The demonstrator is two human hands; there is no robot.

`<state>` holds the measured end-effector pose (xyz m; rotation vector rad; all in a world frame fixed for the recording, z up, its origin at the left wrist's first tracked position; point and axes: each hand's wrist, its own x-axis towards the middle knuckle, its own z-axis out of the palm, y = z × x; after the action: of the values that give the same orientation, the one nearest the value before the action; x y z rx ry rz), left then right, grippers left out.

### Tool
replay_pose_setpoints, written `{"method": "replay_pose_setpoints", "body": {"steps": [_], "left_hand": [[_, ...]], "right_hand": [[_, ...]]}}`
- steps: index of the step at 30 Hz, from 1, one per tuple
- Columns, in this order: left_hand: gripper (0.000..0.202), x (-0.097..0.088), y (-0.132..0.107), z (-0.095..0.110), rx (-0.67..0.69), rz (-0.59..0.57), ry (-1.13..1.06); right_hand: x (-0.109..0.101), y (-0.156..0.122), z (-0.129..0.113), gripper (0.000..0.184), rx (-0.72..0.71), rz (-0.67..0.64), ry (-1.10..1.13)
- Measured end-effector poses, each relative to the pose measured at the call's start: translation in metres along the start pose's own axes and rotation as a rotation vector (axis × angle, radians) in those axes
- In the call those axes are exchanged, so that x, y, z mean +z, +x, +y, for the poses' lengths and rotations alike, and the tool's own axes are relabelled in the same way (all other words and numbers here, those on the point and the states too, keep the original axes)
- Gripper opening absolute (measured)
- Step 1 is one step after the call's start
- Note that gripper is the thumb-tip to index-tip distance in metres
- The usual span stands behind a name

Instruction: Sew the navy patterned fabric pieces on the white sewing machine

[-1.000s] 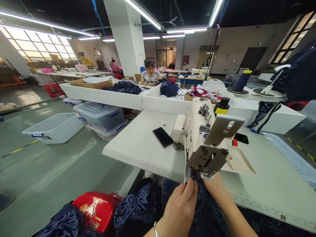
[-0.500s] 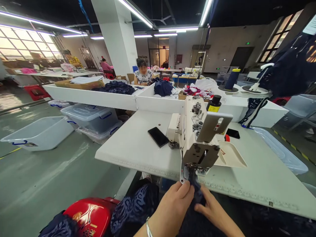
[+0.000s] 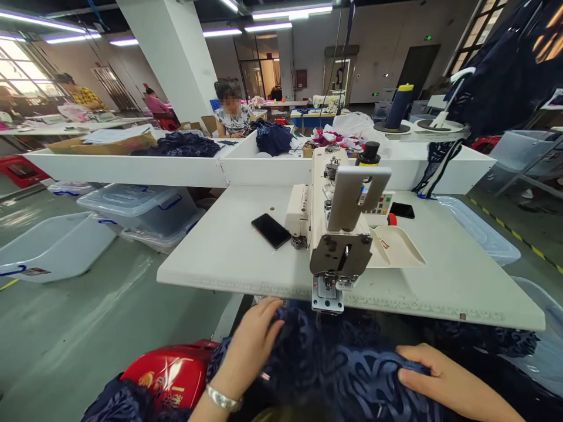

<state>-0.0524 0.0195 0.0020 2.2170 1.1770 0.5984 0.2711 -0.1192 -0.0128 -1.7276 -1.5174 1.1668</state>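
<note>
The dark navy patterned fabric point(image 3: 334, 369) has been drawn back from under the presser foot of the white industrial sewing machine point(image 3: 338, 234), where it was pinched half a second ago; it is now spread low in front of the white work table point(image 3: 229, 252); the stitch appears finished. The left hand point(image 3: 253, 340) is laid flat and loosely open on the cloth's left part; the right hand point(image 3: 444, 381) is curled over a fold at the right. Counted: two hands, one machine, two black phones point(image 3: 271, 230), one red bag point(image 3: 169, 375).
</note>
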Motion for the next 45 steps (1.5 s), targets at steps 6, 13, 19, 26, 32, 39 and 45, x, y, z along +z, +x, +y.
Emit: {"method": "replay_pose_setpoints", "body": {"steps": [6,13,19,26,32,39,45], "left_hand": [[0.042,0.037,-0.002,0.064,0.146,-0.482,-0.471],[0.044,0.012,0.009,0.076,-0.018,-0.363,-0.349],[0.018,0.006,0.023,0.071,0.084,0.076,0.169],[0.031,0.013,0.027,0.064,0.499,0.321,0.356],[0.036,0.026,0.018,0.062,0.667,0.142,0.482],[0.034,0.043,0.009,0.056,0.598,0.324,0.584],[0.042,0.041,0.014,0.062,0.562,0.372,0.62]], "right_hand": [[0.02,0.007,-0.072,0.019,-0.179,-0.23,-0.059],[0.014,0.041,-0.09,0.027,-0.153,-0.018,-0.008],[0.026,0.083,-0.08,0.029,-0.121,0.26,-0.029],[0.026,0.093,-0.087,0.037,-0.211,0.214,0.306],[0.02,0.088,-0.084,0.03,-0.187,0.1,0.351],[0.009,0.104,-0.093,0.028,-0.161,0.179,0.207],[0.015,0.113,-0.102,0.034,-0.213,0.301,0.077]]}}
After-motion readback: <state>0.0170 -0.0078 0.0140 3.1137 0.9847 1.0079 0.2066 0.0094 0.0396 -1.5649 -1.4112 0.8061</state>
